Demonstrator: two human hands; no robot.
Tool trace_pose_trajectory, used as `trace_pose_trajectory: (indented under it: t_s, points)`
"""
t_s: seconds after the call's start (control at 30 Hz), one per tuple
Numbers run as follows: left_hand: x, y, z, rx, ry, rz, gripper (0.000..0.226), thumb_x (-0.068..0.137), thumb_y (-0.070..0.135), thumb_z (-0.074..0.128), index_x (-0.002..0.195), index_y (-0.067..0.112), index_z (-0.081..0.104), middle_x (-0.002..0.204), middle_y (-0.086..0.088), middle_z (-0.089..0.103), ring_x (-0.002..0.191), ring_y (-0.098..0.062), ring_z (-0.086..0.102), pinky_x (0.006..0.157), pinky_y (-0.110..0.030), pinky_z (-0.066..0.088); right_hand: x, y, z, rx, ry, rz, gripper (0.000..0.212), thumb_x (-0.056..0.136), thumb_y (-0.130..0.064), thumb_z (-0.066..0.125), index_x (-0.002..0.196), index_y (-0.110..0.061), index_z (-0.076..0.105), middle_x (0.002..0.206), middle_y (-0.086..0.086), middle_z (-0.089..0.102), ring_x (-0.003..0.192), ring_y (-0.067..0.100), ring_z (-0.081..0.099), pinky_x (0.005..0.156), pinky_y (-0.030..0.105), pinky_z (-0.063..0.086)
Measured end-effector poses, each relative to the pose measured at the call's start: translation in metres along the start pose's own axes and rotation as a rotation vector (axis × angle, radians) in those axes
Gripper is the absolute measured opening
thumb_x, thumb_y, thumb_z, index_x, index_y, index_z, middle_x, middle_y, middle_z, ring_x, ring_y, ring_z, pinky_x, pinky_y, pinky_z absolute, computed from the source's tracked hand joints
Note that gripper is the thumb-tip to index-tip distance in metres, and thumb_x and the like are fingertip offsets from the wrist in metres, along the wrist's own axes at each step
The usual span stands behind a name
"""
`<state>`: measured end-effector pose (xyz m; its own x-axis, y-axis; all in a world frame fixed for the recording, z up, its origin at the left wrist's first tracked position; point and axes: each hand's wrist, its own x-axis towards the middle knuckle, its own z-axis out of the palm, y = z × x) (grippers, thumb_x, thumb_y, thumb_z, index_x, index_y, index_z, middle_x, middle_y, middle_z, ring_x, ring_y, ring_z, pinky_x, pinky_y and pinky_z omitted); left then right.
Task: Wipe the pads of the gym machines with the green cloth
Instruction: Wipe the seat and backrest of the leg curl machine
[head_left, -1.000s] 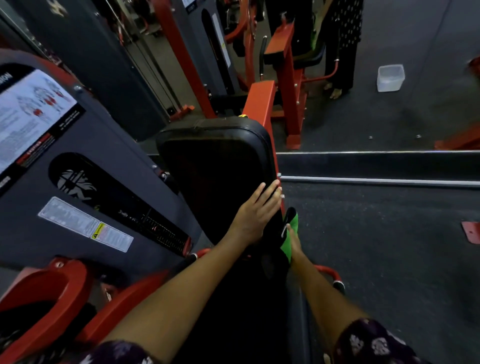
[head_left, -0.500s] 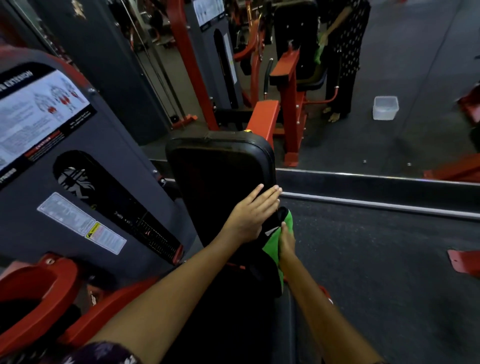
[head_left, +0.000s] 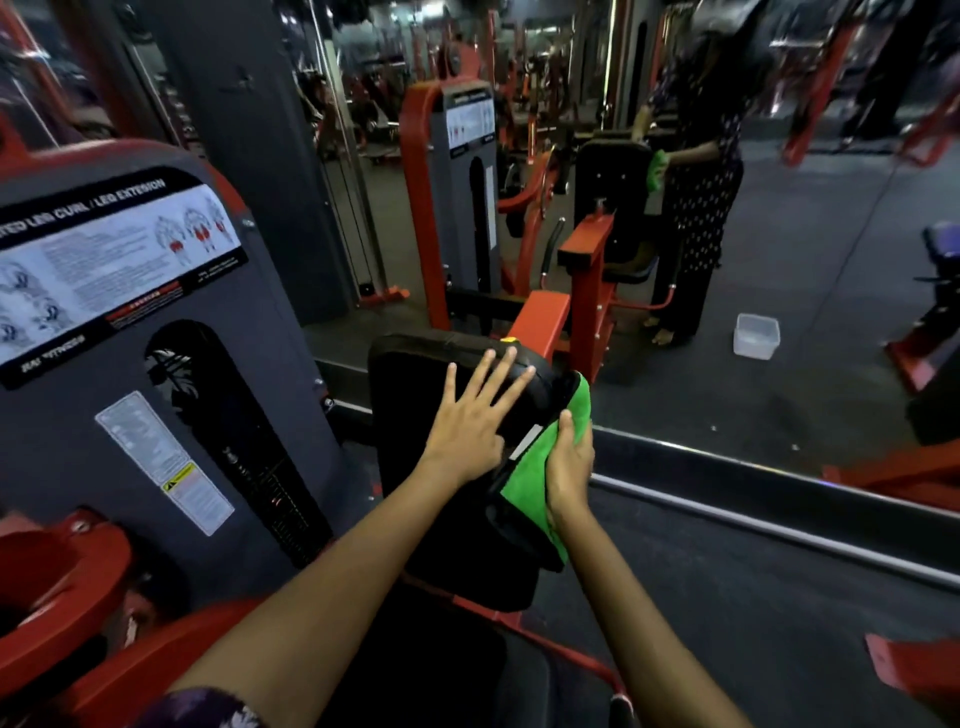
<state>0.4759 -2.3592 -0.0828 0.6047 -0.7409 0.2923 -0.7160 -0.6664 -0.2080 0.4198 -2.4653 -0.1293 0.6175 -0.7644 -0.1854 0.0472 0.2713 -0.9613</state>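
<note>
Mirrored gym wall (head_left: 779, 234) across upper frame; black back pad (head_left: 415, 395) at centre. Left hand (head_left: 470, 423) flat on pad, fingers spread. Right hand (head_left: 569, 470) grips green cloth (head_left: 530, 478) against pad's right edge.

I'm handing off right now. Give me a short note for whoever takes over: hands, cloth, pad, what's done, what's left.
Left hand: open, fingers spread flat on the black back pad, bracing it.
Right hand: holds the green cloth against the pad's right edge.
Done: cannot tell from this view how much of the pad is wiped.
Left: finish this pad's face and edges, then the seat and the other machines' pads.
</note>
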Motion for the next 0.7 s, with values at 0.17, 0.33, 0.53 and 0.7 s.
trace_pose_trajectory:
  t_s: [0.17, 0.33, 0.53, 0.7]
  points:
    - [0.003, -0.023, -0.012, -0.17, -0.021, -0.113, 0.094, 0.076, 0.016, 0.055, 0.151, 0.027, -0.002, 0.159, 0.007, -0.007, 0.146, -0.013, -0.007, 0.116, -0.051, 0.004, -0.003, -0.032, 0.005, -0.238, -0.083, -0.339, 0.044, 0.099, -0.026, 0.046, 0.14, -0.011, 0.043, 0.142, 0.008, 0.047, 0.133, 0.023, 0.041, 0.109, 0.031, 0.03]
    - [0.01, -0.055, -0.017, -0.39, -0.048, -0.34, 0.089, 0.08, 0.013, 0.06, 0.151, 0.027, 0.008, 0.159, 0.008, -0.002, 0.146, -0.011, -0.007, 0.115, -0.056, 0.007, 0.012, -0.058, 0.009, -0.73, -0.238, -0.733, 0.048, 0.096, -0.025, 0.053, 0.139, -0.005, 0.044, 0.145, 0.013, 0.042, 0.139, 0.03, 0.031, 0.113, 0.035, 0.021]
    - [0.02, -0.074, -0.014, -0.448, -0.134, -0.48, 0.088, 0.079, 0.012, 0.063, 0.148, 0.039, 0.015, 0.158, 0.001, -0.014, 0.145, -0.019, -0.016, 0.106, -0.068, 0.008, 0.016, -0.091, 0.049, -1.406, -0.538, -1.01, 0.052, 0.098, -0.044, 0.041, 0.146, -0.027, 0.033, 0.153, -0.006, 0.029, 0.144, 0.022, 0.018, 0.115, 0.048, 0.015]
    - [0.024, -0.085, -0.014, -0.467, -0.097, -0.468, 0.093, 0.074, 0.012, 0.067, 0.15, 0.023, 0.014, 0.159, -0.001, 0.004, 0.146, -0.018, -0.005, 0.114, -0.055, 0.014, 0.029, -0.108, 0.033, -1.476, -0.78, -1.046, 0.061, 0.099, -0.035, 0.044, 0.151, -0.018, 0.017, 0.156, 0.004, 0.022, 0.145, 0.024, 0.016, 0.117, 0.043, 0.014]
